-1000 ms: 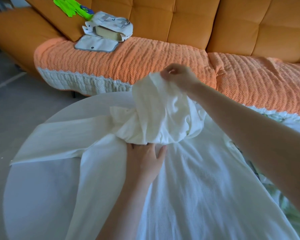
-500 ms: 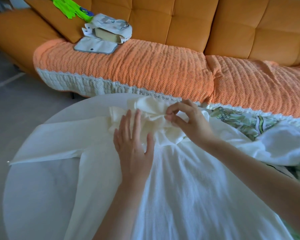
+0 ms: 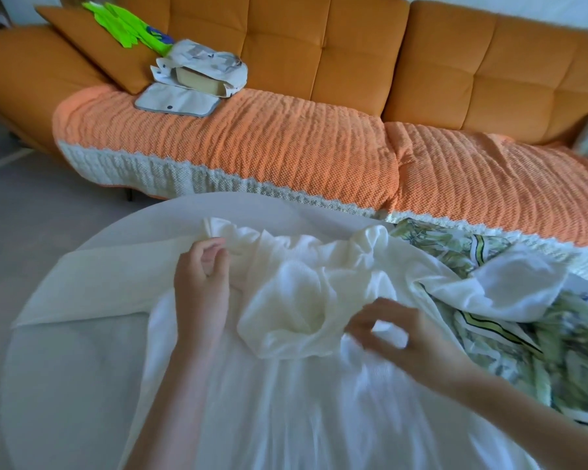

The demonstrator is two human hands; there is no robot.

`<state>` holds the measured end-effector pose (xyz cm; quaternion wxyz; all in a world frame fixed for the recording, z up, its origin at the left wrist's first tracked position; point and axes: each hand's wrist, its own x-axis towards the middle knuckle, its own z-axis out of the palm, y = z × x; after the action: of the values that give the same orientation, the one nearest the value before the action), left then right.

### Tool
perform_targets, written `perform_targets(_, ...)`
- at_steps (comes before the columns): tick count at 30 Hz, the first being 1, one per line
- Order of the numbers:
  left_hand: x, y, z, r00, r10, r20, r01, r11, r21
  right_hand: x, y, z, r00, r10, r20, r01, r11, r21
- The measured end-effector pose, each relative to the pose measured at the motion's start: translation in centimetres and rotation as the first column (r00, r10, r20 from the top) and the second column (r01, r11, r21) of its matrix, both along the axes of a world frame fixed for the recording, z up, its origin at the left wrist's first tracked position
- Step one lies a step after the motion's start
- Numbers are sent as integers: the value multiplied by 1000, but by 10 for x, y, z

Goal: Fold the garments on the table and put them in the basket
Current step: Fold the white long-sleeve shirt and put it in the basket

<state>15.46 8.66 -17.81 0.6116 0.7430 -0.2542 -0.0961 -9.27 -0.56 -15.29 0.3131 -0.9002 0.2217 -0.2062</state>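
Two grips were noted at a white waffle-knit garment (image 3: 286, 385) spread over a round white tabletop (image 3: 65, 368). The gathered top edge was pinched by the left grip (image 3: 201, 286). The right grip (image 3: 398, 330) was blurred, its hold not determinable. Risk judged: creases could be folded in if the bunched middle were left unsmoothed.

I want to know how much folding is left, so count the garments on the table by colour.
white garment: 1
green patterned garment: 1
Total: 2
The white piece lying over the patterned one looks like the white garment's own sleeve, so it is not counted separately.
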Motion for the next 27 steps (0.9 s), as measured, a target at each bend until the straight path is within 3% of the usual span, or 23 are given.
perform_targets(3, 16, 4, 16, 987, -47, -156, 90, 956, 278, 4, -21, 15, 925, -378, 32, 369, 917, 151)
perform_targets(5, 12, 7, 29, 960, -104, -259, 211, 879, 427, 10, -35, 24, 845, -505, -175, 532, 824, 196)
perform_targets(7, -3, 8, 34, 924, -189, -331, 338, 807, 483, 17, -39, 25, 787, -491, -374, 599, 753, 272)
perform_targets(10, -21, 10, 29, 907, -277, -317, 407, 767, 496, 29, -27, 16, 776, -439, -453, 594, 750, 290)
perform_targets(12, -27, 22, 32, 899, -277, -338, 408, 810, 421, 29, -25, 13, 816, -456, -355, 573, 723, 386)
perform_targets(14, -31, 41, 41, 875, -267, -403, 405, 861, 308, 22, -27, 22, 850, -476, -226, 511, 638, 576)
perform_targets(16, -36, 65, 47, 834, -297, -466, 456, 845, 278, 7, -26, 33, 898, -397, -189, 408, 594, 693)
perform_targets(18, -41, 89, 48, 734, -372, -568, 625, 698, 350, -9, -20, 35, 923, -267, -278, 385, 605, 697)
perform_targets(20, -40, 101, 46, 630, -419, -654, 770, 446, 456, -16, -19, 31, 892, -248, -378, 441, 658, 611)
perform_targets(22, -29, 100, 48, 658, -413, -630, 753, 345, 560, -13, -27, 29, 861, -354, -364, 500, 714, 490)
perform_targets(24, -15, 89, 53, 770, -383, -510, 636, 404, 657, -1, -39, 30, 842, -417, -343, 524, 781, 339)
perform_targets(27, 14, 58, 49, 921, -263, -288, 390, 629, 673, 22, -55, 29, 795, -437, -421, 567, 782, 258)
